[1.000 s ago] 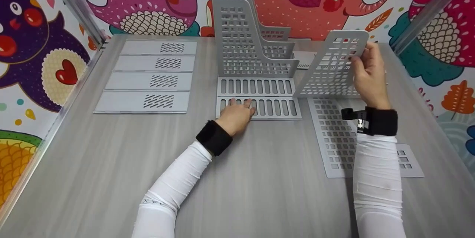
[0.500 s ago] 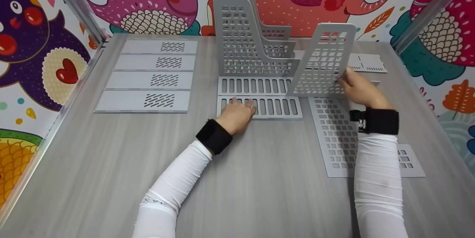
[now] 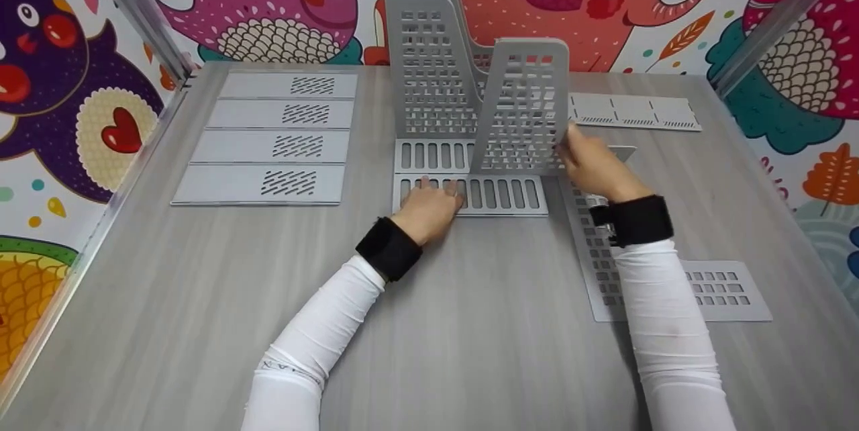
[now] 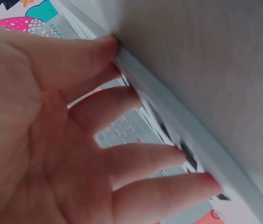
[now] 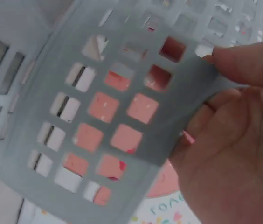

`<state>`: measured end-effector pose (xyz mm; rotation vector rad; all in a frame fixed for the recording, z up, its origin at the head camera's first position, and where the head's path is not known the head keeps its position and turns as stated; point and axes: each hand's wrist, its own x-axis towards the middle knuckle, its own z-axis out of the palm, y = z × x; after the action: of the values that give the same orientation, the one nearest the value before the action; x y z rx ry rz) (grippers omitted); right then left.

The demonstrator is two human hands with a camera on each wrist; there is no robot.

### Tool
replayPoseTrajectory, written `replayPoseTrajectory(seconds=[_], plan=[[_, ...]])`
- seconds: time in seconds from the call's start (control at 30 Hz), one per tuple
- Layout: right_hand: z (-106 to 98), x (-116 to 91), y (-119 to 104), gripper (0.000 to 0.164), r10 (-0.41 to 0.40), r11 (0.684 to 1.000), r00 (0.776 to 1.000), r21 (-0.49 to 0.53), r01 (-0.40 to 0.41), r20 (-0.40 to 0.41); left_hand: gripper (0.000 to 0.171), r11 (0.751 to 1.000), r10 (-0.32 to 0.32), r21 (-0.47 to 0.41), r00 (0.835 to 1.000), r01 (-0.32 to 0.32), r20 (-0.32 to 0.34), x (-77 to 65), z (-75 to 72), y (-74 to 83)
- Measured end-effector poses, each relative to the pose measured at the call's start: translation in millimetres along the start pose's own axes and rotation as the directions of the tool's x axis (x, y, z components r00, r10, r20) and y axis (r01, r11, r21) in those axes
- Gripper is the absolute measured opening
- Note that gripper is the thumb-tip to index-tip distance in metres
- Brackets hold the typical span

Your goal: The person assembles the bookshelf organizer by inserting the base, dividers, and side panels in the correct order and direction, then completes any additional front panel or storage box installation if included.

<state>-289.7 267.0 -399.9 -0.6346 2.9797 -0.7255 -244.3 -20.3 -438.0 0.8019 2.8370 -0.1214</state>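
Observation:
My right hand grips the right edge of a grey perforated panel, thumb on its face. The panel stands upright, its lower edge at the slotted base and overlapping the base's right part. In the right wrist view, thumb and fingers pinch the panel at one edge. My left hand rests on the front of the base. The left wrist view shows fingertips on the slots and the thumb at the base's edge. Behind, L-shaped perforated panels stand upright in a row.
Several flat pale boards with slanted slots lie side by side at the left. A white board lies at the back right. Another perforated panel lies flat under the right forearm. Patterned walls bound the table.
My right hand has slid down the panel's edge and carried the panel left over the base, turning it more upright. The left hand stays in place.

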Motion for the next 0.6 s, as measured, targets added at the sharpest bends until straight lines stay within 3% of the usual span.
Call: replayPoseTrajectory(seconds=[0.13, 0.23, 0.33, 0.4, 0.47, 0.6], plan=[[-7.1, -3.5, 6.8, 0.043, 0.035, 0.999, 0.999, -0.005, -0.035, 0.019, 0.049, 1.0, -0.011, -0.017, 1.0, 0.011, 0.008, -0.8, 1.2, 0.4], [-19.8, -10.1, 17.2, 0.057, 0.177, 0.983, 0.984, -0.038, -0.178, -0.02, 0.051, 1.0, -0.016, -0.016, 1.0, 0.017, 0.021, -0.3, 0.8, 0.3], [-31.2, -18.6, 28.6, 0.074, 0.381, 0.924, 0.925, -0.019, -0.381, -0.016, 0.05, 1.0, -0.01, -0.011, 1.0, 0.01, 0.016, -0.3, 0.6, -0.2], [-35.1, -23.1, 34.1, 0.081, 0.475, 0.88, 0.879, -0.006, -0.475, 0.036, 0.049, 1.0, -0.008, -0.018, 1.0, 0.008, 0.007, -0.4, 0.6, -0.4], [-35.5, -25.2, 37.3, 0.08, 0.505, 0.862, 0.858, -0.004, -0.507, 0.089, 0.049, 0.999, -0.013, -0.033, 1.0, 0.013, 0.003, -0.7, 0.8, -0.3], [-30.2, -24.6, 36.1, 0.068, 0.482, 0.875, 0.869, -0.027, -0.483, 0.112, 0.05, 0.998, -0.016, -0.056, 1.0, 0.017, 0.018, -0.4, 1.1, 0.2]])
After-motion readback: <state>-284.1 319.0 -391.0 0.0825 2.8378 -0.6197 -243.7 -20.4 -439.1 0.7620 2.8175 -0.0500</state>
